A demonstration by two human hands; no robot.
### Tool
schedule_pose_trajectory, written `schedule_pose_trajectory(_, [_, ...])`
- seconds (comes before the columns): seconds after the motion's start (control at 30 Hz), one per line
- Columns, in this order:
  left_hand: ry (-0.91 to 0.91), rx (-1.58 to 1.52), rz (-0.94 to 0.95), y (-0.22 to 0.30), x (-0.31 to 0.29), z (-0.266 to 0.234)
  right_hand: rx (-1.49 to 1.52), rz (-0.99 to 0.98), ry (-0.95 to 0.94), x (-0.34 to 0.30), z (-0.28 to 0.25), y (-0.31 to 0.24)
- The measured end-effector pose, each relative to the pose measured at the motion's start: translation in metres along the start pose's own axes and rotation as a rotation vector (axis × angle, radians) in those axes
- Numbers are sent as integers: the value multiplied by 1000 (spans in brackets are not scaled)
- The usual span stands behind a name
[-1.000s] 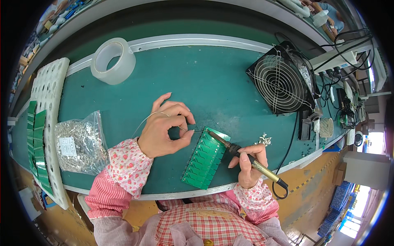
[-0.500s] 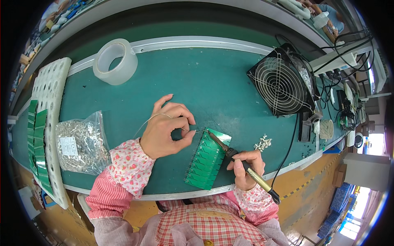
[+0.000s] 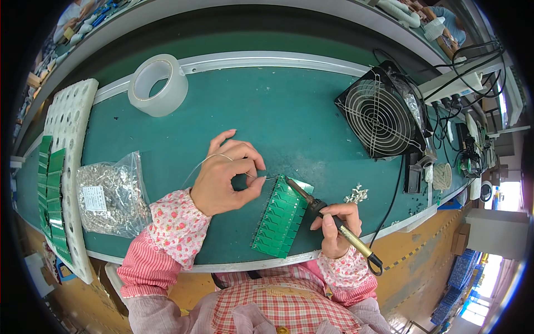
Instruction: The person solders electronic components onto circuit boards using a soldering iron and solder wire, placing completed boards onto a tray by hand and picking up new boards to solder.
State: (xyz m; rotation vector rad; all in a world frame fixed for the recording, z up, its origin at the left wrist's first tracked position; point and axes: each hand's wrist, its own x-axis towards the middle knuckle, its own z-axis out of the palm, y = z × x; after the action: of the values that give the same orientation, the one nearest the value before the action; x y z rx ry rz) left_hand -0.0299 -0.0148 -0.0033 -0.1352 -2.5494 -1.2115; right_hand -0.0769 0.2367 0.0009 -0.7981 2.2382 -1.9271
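Observation:
Between thumb and forefinger, my left hand pinches a thin solder wire, whose length loops back over the hand. The wire's free end reaches the upper edge of a green circuit board panel lying on the table. A soldering iron is gripped in my right hand, with its tip against or just over the panel's upper edge, close to the wire's end. Fine pins line the panel's left side. Right of the panel lies a small heap of silvery metal parts.
A clear bag of metal parts lies left of my forearm, beside a white foam tray with green boards. A tape roll rests at the back left. A black fan stands back right, near cables and a solder spool.
The soldering iron and my right hand have shifted slightly to the right, and the tip sits a little further along the panel's upper edge. My left hand is nearly unmoved.

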Motion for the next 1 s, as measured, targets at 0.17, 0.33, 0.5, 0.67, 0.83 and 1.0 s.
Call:
schedule_pose_trajectory(0.17, [-25,0,13,2,2,2,-20,-22,-55,2,-1,2])
schedule_pose_trajectory(0.33, [-14,35,9,0,1,3,-15,-12,-54,3,1,3])
schedule_pose_trajectory(0.5, [-10,65,18,1,1,4,-14,-15,-70,2,-1,2])
schedule_pose_trajectory(0.67, [1,113,30,4,-1,4,-13,14,-121,0,-2,2])
schedule_pose_trajectory(0.83, [80,217,81,14,0,4,-11,13,-118,2,-3,1])
schedule_pose_trajectory(1.0, [171,256,75,24,-6,2,28,7,3,-3,-5,-2])
